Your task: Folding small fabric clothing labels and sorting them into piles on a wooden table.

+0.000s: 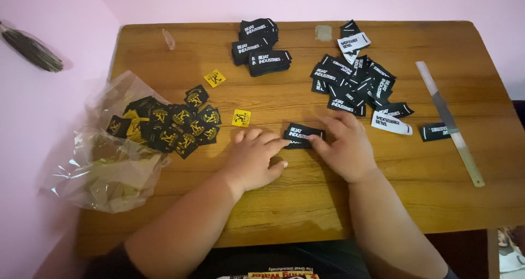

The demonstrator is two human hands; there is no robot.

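Note:
A black woven label (300,134) with white lettering lies flat on the wooden table (306,191), just in front of me. My left hand (255,157) presses its fingertips on the label's left end. My right hand (345,147) pinches the label's right end with thumb and fingers. Beyond the right hand lies a loose heap of the same black labels (353,82), some showing their white backs. Neat stacks of black labels (261,48) stand at the far middle of the table.
A pile of small black-and-yellow square labels (172,125) spills from a clear plastic bag (104,164) at the left edge. Two yellow squares (241,118) lie apart. A steel ruler (449,121) lies diagonally at the right, beside a single black label (436,131).

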